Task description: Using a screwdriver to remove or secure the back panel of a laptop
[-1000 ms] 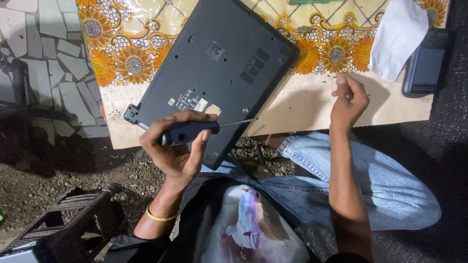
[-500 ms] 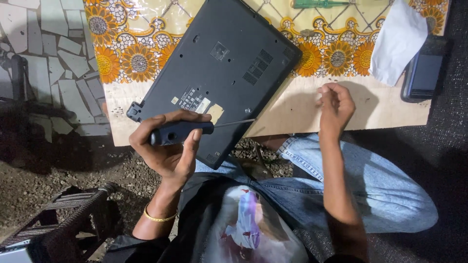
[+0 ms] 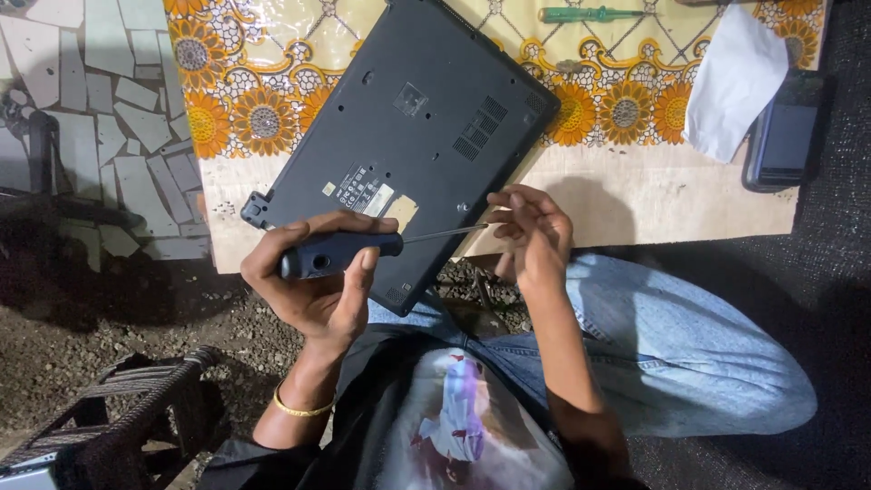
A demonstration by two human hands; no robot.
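Note:
A dark laptop (image 3: 413,136) lies upside down and slanted on a low board with a yellow flowered cloth (image 3: 245,100). My left hand (image 3: 313,281) grips the black handle of a screwdriver (image 3: 340,254), whose thin shaft points right over the laptop's near edge. My right hand (image 3: 535,231) is at the shaft's tip, fingers pinched together around it; whether they hold something small I cannot tell. My legs in blue jeans (image 3: 671,354) are below the board.
A green-handled screwdriver (image 3: 590,14) lies at the board's far edge. A white paper (image 3: 735,82) and a dark phone (image 3: 785,132) rest at the right. Broken-tile floor (image 3: 82,109) is at left, gravel (image 3: 136,327) below, a woven stool (image 3: 118,413) at lower left.
My right hand moved left from the bare board to the screwdriver's tip. My left hand kept holding the screwdriver over the laptop's near edge.

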